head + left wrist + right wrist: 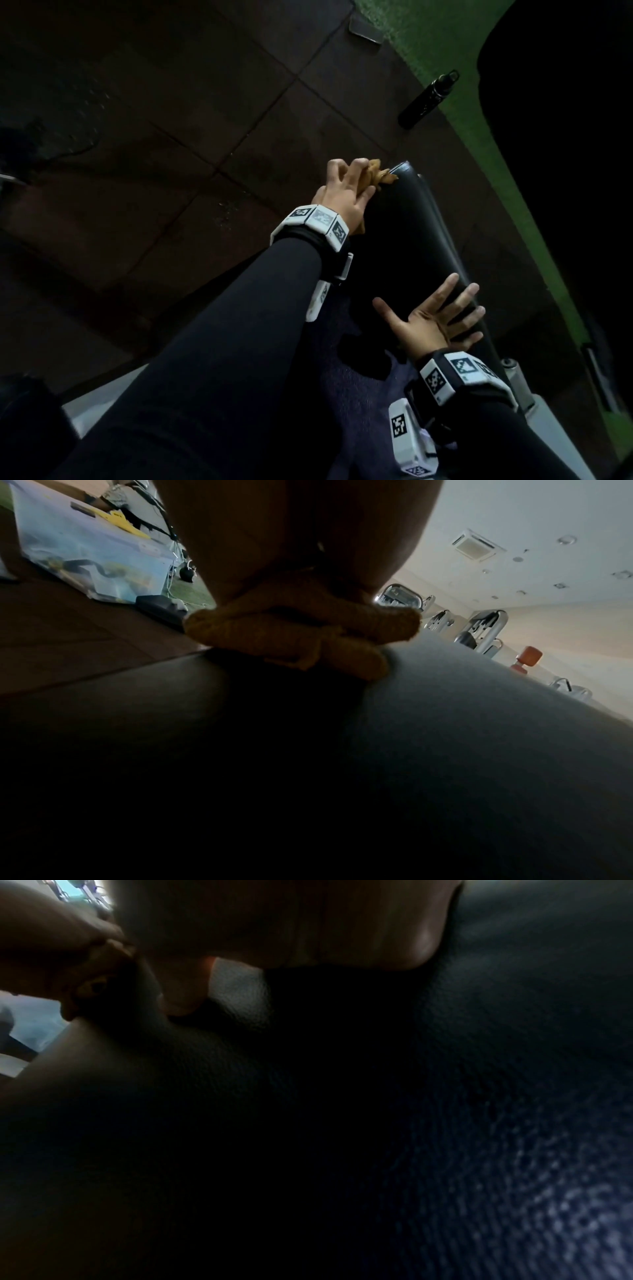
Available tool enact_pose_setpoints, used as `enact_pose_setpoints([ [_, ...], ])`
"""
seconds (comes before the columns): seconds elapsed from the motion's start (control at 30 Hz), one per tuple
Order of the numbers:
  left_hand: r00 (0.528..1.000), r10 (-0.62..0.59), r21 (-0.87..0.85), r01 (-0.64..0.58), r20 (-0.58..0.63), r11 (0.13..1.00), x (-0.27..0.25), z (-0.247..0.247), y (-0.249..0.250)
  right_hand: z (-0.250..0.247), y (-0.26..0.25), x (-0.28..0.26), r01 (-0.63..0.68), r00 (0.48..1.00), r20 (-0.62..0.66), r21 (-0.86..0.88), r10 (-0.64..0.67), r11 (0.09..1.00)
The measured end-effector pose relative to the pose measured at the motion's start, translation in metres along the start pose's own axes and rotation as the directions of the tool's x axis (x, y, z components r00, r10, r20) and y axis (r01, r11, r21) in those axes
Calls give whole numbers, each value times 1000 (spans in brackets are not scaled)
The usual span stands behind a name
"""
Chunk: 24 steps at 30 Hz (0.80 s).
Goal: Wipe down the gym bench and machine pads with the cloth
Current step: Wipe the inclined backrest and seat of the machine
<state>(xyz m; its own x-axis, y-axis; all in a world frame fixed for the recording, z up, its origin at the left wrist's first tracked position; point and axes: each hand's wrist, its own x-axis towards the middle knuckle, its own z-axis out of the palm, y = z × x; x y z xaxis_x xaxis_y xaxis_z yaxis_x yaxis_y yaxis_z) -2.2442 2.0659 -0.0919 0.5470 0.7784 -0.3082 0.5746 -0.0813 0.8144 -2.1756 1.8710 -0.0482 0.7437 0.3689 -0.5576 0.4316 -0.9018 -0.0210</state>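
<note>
A long black padded bench (407,240) runs away from me in the head view. My left hand (346,192) grips a bunched yellow cloth (479,173) and holds it against the bench's far end. The left wrist view shows the folded cloth (298,639) squeezed under the palm onto the dark pad (445,750). My right hand (435,315) lies flat on the near part of the bench, fingers spread and straight. In the right wrist view its palm (308,920) presses on the grained black vinyl (479,1096).
Dark rubber floor tiles (171,137) lie to the left of the bench, and a green turf strip (479,113) to the right. A black bottle (428,99) stands on the turf's edge. Gym machines (486,631) and a clear storage box (92,553) show in the left wrist view.
</note>
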Motion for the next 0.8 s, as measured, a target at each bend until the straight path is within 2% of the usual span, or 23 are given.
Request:
enact_pose_setpoints([
  [0.13, 996, -46, 49, 42, 75, 998, 15, 7, 14, 1, -1, 1, -7, 1000, -5, 3, 7, 1000],
  [0.27, 992, -43, 113, 30, 118, 993, 23, 7, 25, 3, 1, 2, -6, 1000, -18, 5, 6, 1000],
  [0.47, 971, -56, 37, 49, 231, 998, 22, -3, 24, 3, 1, 1, -1, 1000, -21, 20, 2, 1000],
  [0.67, 961, -128, 42, 122, 244, 992, 9, -9, 4, 1, 0, 0, -5, 1000, -19, 19, 5, 1000],
  [0.8, 967, -107, 33, 102, 230, 994, 16, -2, 16, 0, 0, 0, -2, 1000, -12, 23, 2, 1000],
])
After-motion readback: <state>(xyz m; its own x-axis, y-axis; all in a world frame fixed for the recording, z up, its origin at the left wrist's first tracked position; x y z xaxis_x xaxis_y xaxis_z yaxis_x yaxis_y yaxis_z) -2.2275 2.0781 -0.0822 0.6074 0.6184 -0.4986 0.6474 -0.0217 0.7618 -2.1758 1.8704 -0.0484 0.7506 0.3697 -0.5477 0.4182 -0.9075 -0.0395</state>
